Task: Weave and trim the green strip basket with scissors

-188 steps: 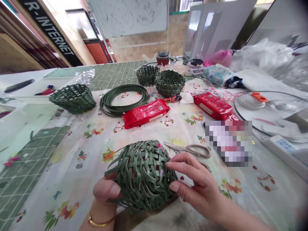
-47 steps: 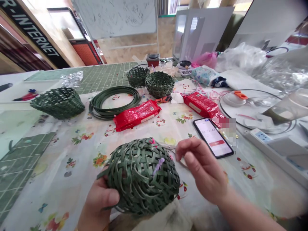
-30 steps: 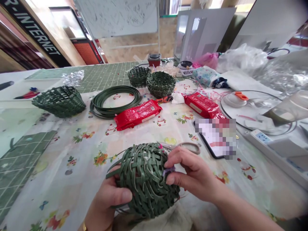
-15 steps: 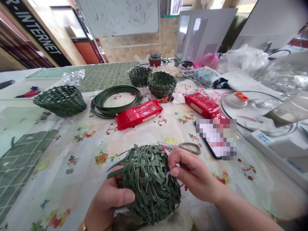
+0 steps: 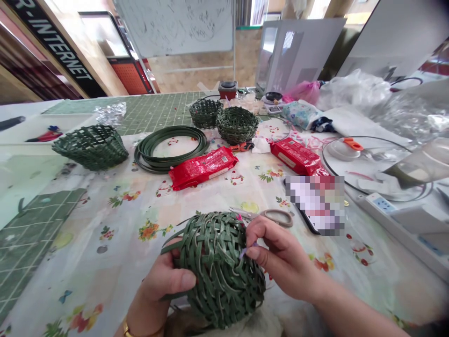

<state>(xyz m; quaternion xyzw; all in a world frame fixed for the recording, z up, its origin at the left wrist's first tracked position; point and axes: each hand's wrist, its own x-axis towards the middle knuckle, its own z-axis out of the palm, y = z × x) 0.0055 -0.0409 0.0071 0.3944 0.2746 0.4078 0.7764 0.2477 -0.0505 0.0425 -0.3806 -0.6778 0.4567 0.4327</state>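
A dark green woven basket point(image 5: 219, 267) lies on its side close in front of me, with loose strip ends sticking out at the left. My left hand point(image 5: 171, 276) is closed on its left side, thumb on the outside and fingers partly hidden behind the strips. At the right side of the weave, my right hand point(image 5: 270, 252) pinches a thin purple tie point(image 5: 243, 253) between thumb and forefinger. A small pink bit point(image 5: 239, 217) shows at the basket's upper right edge. Just behind that hand lie scissors point(image 5: 278, 217) with beige handles.
Three woven baskets stand further back, one at the left point(image 5: 91, 147). A coil of green strip point(image 5: 147, 154) lies beside red packets point(image 5: 203, 168). A phone point(image 5: 308, 206) and a power strip point(image 5: 382, 206) are on the right, with plastic bags point(image 5: 356, 89) behind.
The purple tie shows more now, with its end sticking out past my right fingertips. The basket and my left hand have shifted slightly right in view.
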